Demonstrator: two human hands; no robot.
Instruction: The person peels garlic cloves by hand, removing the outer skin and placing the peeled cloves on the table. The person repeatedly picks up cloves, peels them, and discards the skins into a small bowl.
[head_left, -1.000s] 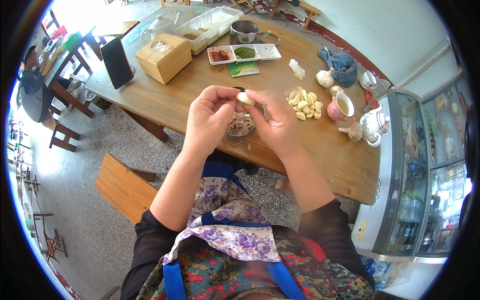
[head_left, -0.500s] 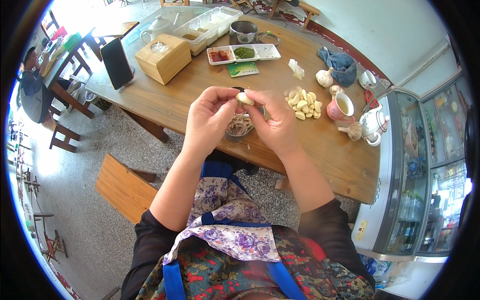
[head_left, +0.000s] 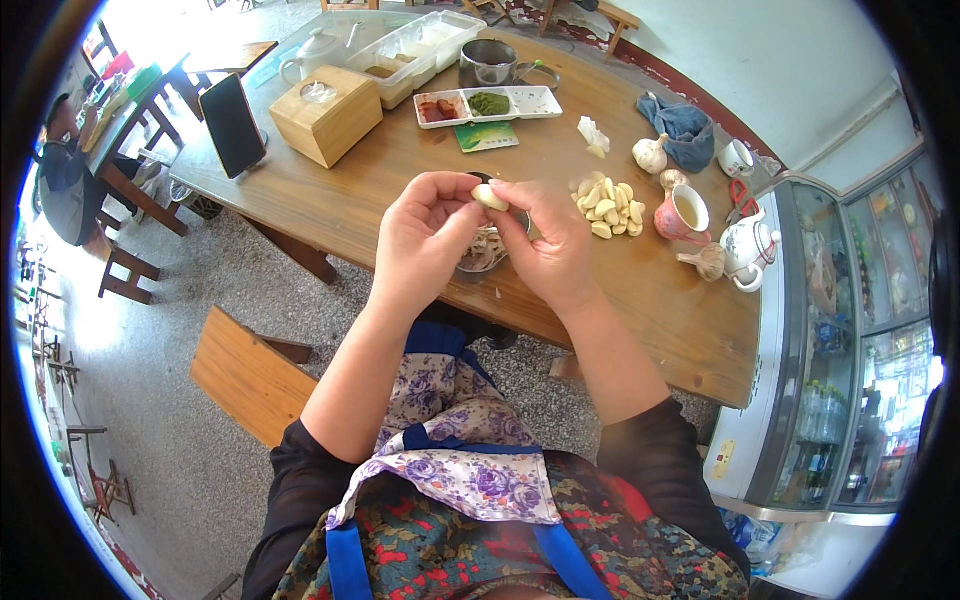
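A pale garlic clove (head_left: 489, 197) is pinched between the fingertips of my left hand (head_left: 425, 237) and my right hand (head_left: 555, 247), both closed on it. Below them, partly hidden by my hands, stands a bowl holding papery garlic skins (head_left: 482, 250) near the table's front edge. To the right of my right hand lies a pile of peeled garlic cloves (head_left: 610, 207). Farther right are whole garlic bulbs, one (head_left: 650, 154) beside a blue cloth and another (head_left: 704, 262) near the teapot.
On the wooden table (head_left: 620, 310) stand a pink cup (head_left: 681, 213), a white teapot (head_left: 748, 250), a three-part sauce dish (head_left: 488, 106), a wooden box (head_left: 327, 115) and a phone (head_left: 232, 126). A glass-door fridge (head_left: 810, 330) borders the right. Another person (head_left: 68, 180) sits far left.
Almost nothing differs. My left hand has shifted very slightly to the right, and both hands still pinch the clove over the bowl.
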